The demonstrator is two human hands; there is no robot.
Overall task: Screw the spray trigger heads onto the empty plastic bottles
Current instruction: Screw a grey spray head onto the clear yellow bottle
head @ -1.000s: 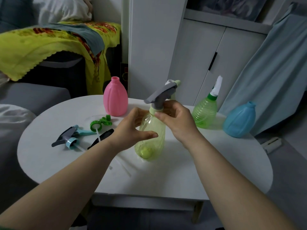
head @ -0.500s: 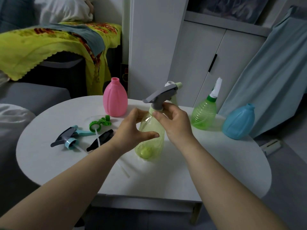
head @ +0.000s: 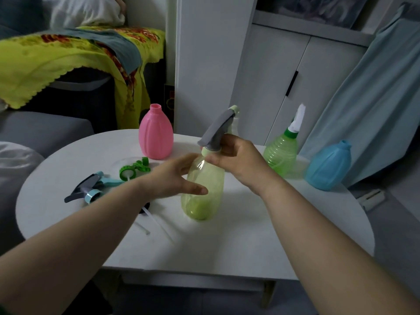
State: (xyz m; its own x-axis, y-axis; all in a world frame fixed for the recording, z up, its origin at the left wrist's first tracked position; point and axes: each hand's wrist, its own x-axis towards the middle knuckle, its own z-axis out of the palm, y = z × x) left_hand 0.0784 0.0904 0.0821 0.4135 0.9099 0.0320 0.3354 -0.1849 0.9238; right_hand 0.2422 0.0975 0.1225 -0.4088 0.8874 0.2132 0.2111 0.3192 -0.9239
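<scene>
A pale yellow-green bottle (head: 204, 189) stands mid-table with a grey trigger head (head: 217, 133) on its neck. My left hand (head: 172, 178) wraps the bottle's body from the left, thumb across its front and fingers behind. My right hand (head: 238, 160) pinches the head's collar at the neck. An open-necked pink bottle (head: 155, 133) stands at the back left and a blue bottle (head: 328, 165) at the right. Loose heads lie on the left: a green one (head: 134, 170), a blue-grey one (head: 91, 189), and a black one (head: 145, 206) mostly hidden under my left forearm.
A green bottle (head: 281, 155) with a white-and-green head fitted stands behind my right hand. The round white table (head: 250, 235) sits between a grey sofa (head: 34, 133) on the left and white cabinets (head: 284, 76) behind. A pale curtain (head: 375, 87) hangs at the right.
My right hand has turned at the collar and the grey head's nozzle has swung slightly. My left hand has shifted a little on the bottle.
</scene>
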